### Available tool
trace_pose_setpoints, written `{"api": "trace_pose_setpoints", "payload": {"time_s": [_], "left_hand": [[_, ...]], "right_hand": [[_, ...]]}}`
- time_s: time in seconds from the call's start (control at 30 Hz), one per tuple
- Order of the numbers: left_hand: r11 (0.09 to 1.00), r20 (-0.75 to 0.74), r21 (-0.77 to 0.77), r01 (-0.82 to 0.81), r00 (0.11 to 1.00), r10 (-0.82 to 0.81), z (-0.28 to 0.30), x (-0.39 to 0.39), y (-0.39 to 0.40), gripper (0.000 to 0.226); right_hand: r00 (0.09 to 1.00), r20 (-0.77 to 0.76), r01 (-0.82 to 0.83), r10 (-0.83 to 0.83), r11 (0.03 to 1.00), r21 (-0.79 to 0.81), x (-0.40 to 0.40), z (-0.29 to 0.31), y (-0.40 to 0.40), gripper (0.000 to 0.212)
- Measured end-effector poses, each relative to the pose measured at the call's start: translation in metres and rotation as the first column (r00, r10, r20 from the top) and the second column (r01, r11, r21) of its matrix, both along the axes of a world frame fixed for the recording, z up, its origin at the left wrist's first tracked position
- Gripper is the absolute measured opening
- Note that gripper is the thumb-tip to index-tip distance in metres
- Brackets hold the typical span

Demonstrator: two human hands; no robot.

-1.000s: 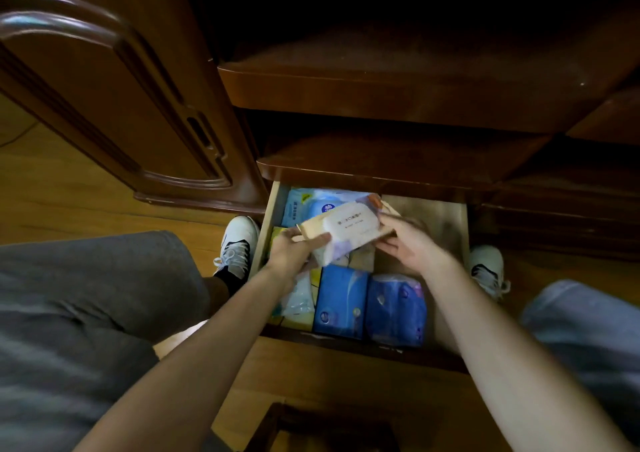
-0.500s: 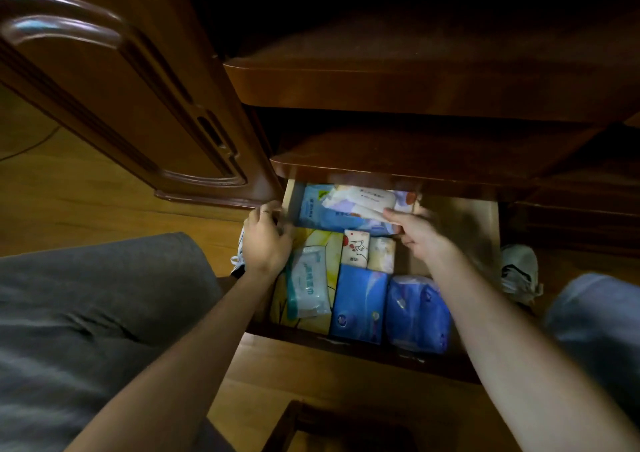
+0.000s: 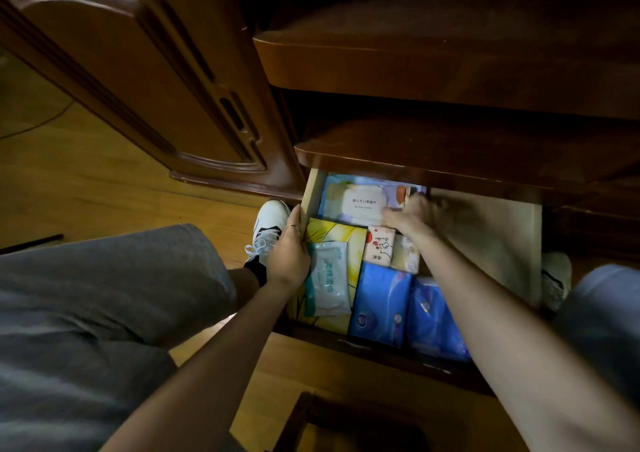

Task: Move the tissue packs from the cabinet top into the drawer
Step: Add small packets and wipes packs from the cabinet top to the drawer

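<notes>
The wooden drawer (image 3: pixel 491 243) stands pulled out, low in front of me. A white tissue pack (image 3: pixel 362 204) lies flat at its back left, on top of a light blue pack. My right hand (image 3: pixel 410 216), blurred, touches that pack's right end with fingers stretched out. My left hand (image 3: pixel 289 252) grips the drawer's left wall. In the drawer also lie a pale green wipes pack (image 3: pixel 327 278) on a yellow pack (image 3: pixel 341 237), a small red-and-white pack (image 3: pixel 380 247) and two blue packs (image 3: pixel 381 302) (image 3: pixel 436 320). The cabinet top (image 3: pixel 433 67) shows no packs.
A wooden ledge (image 3: pixel 433 160) overhangs the back of the drawer. An open cabinet door (image 3: pixel 138 88) stands at the left. My knees and white shoes (image 3: pixel 268 224) flank the drawer on the wooden floor. A dark wooden frame (image 3: pixel 346 424) sits at the bottom edge.
The white pack went from both hands to the back of the drawer and now lies flat. My left hand let go of it and took hold of the drawer's left wall.
</notes>
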State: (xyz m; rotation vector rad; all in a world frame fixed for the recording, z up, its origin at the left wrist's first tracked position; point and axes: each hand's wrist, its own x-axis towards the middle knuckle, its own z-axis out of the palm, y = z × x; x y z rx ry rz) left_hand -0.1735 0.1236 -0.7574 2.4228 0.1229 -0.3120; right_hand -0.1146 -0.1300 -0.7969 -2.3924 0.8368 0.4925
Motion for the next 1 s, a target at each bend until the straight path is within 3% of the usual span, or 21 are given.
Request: {"api": "trace_pose_setpoints", "payload": {"time_s": [0.07,0.13,0.17,0.23,0.27,0.3,0.33,0.37,0.43,0.5,0.6,0.67,0.73,0.9,1.0], "left_hand": [[1.0,-0.024,-0.011,-0.017,1.0,0.017,-0.003,0.001,0.0,0.078],[0.999,-0.068,-0.028,-0.045,0.997,0.043,-0.007,0.005,0.001,0.073],[0.997,-0.099,-0.052,-0.055,0.994,0.05,-0.008,0.008,0.003,0.069],[0.99,-0.149,-0.118,-0.076,0.987,0.058,-0.01,0.012,0.008,0.059],[0.985,-0.16,-0.147,-0.092,0.985,0.068,-0.011,0.011,0.011,0.053],[0.979,-0.159,-0.172,-0.112,0.984,0.084,-0.011,0.009,0.013,0.047],[0.972,-0.151,-0.194,-0.134,0.983,0.105,-0.011,0.006,0.015,0.044],[0.966,-0.139,-0.208,-0.152,0.982,0.125,-0.01,0.002,0.017,0.042],[0.97,-0.113,-0.19,-0.153,0.985,0.133,-0.01,-0.005,0.019,0.041],[0.977,-0.095,-0.177,-0.12,0.99,0.104,-0.01,-0.01,0.023,0.043],[0.965,-0.095,-0.223,-0.135,0.989,0.117,-0.009,-0.014,0.03,0.042],[0.966,-0.088,-0.229,-0.117,0.991,0.099,-0.011,-0.016,0.028,0.043],[0.973,-0.087,-0.204,-0.105,0.992,0.089,-0.015,-0.02,0.02,0.044],[0.981,-0.059,-0.143,-0.129,0.991,0.122,-0.024,-0.023,0.015,0.036],[0.982,-0.036,-0.135,-0.131,0.991,0.127,-0.024,-0.022,0.014,0.026]], "right_hand": [[0.997,0.077,-0.009,0.023,0.983,-0.181,-0.008,0.014,0.002,0.062],[0.963,0.214,-0.139,0.164,0.982,-0.128,-0.023,0.031,0.009,0.046],[0.917,0.257,-0.304,0.305,0.951,-0.045,-0.033,0.04,0.016,0.043],[0.71,0.256,-0.674,0.657,0.738,-0.026,-0.053,0.054,0.039,0.061],[0.572,0.213,-0.792,0.792,0.601,-0.108,-0.062,0.058,0.053,0.076],[0.463,0.144,-0.846,0.874,0.485,-0.222,-0.07,0.06,0.067,0.087],[0.42,0.068,-0.852,0.905,0.419,-0.313,-0.077,0.062,0.081,0.092],[0.443,0.019,-0.835,0.897,0.42,-0.355,-0.083,0.063,0.092,0.092],[0.577,0.065,-0.773,0.814,0.57,-0.278,-0.087,0.062,0.103,0.073],[0.753,0.181,-0.641,0.632,0.768,-0.015,-0.08,0.062,0.097,0.032],[0.942,0.219,-0.312,0.254,0.904,0.294,-0.056,0.063,0.066,0.015],[0.975,0.218,-0.054,-0.033,0.923,0.381,-0.04,0.064,0.04,0.015],[0.963,0.198,0.102,-0.18,0.93,0.352,-0.029,0.059,0.02,0.022],[0.977,0.132,0.133,-0.165,0.965,0.225,-0.015,0.044,0.017,0.028],[0.996,0.094,-0.012,0.0,0.991,0.13,-0.006,0.041,0.027,0.022]]}}
